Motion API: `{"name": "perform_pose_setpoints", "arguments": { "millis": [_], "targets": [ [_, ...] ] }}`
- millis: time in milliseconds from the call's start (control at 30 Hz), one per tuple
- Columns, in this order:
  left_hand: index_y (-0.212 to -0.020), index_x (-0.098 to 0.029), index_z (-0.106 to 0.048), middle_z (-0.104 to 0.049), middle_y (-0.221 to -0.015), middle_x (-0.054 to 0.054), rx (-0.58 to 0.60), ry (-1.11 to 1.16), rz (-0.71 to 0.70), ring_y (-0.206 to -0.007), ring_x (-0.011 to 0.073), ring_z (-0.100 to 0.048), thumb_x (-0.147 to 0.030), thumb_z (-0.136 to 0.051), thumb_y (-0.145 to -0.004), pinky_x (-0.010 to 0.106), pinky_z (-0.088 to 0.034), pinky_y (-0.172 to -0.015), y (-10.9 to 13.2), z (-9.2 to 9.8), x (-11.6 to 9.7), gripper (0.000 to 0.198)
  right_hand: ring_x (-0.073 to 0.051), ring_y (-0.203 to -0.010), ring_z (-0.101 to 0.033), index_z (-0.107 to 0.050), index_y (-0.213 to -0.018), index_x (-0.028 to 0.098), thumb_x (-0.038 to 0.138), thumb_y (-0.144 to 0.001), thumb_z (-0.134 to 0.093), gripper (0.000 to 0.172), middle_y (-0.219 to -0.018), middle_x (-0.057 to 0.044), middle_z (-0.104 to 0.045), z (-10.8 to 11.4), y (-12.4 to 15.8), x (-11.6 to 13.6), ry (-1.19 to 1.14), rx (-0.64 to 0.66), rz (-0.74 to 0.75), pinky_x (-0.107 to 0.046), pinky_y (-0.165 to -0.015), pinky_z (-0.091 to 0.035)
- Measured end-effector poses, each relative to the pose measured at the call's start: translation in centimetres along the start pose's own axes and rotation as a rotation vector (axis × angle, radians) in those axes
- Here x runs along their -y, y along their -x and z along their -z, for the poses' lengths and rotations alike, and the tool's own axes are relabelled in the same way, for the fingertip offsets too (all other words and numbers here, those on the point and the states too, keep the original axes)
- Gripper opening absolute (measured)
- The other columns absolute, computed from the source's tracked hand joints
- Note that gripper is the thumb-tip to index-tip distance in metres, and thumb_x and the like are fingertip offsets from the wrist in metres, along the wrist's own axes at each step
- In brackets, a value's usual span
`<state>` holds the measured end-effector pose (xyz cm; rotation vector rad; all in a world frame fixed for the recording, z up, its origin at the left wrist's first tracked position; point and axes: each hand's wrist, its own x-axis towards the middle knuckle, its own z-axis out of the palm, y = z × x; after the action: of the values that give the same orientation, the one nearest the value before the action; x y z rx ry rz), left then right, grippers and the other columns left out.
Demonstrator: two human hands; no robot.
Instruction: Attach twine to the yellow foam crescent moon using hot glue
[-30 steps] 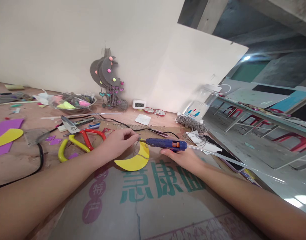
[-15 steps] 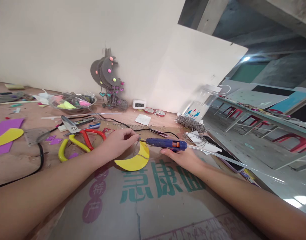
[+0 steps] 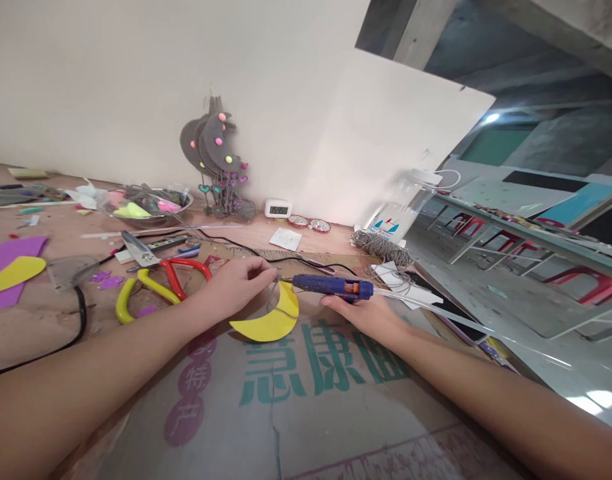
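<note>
Beside yellow crescent [image 3: 272, 327], glue gun [image 3: 326, 286], right hand [image 3: 370, 315]

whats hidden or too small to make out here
All in the head view:
- What the left hand pinches, if anything: hidden by its fingers, too small.
- Most fingers of the right hand: behind the glue gun.
- Whether the gun's tip touches the yellow moon: too small.
- The purple sheet's far end: cut off by the left edge.

Probably a craft workshop: glue gun [image 3: 331, 287], scissors [image 3: 147, 256].
</note>
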<state>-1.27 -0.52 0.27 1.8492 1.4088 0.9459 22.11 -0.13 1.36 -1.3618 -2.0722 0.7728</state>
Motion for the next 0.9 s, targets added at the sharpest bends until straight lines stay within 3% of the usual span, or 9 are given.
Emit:
{"name": "perform_pose_setpoints", "arguments": {
  "millis": [900],
  "targets": [
    [-0.066, -0.018, -0.054, -0.049, -0.052, -0.005, 0.02, 0.014, 0.003, -0.05, 0.0101, -0.043, -0.039, -0.043, -0.078, 0.019, -0.033, -0.047, 0.07, 0.08, -0.38, 0.026, -0.016, -0.069, -0.06, -0.06, -0.079, 0.02, 0.048, -0.072, -0.055, 0.029, -0.074, 0.0, -0.066, -0.03, 0.12, -0.7, 0.137, -0.076, -0.003, -0.025, -0.062, -0.048]
  ]
}}
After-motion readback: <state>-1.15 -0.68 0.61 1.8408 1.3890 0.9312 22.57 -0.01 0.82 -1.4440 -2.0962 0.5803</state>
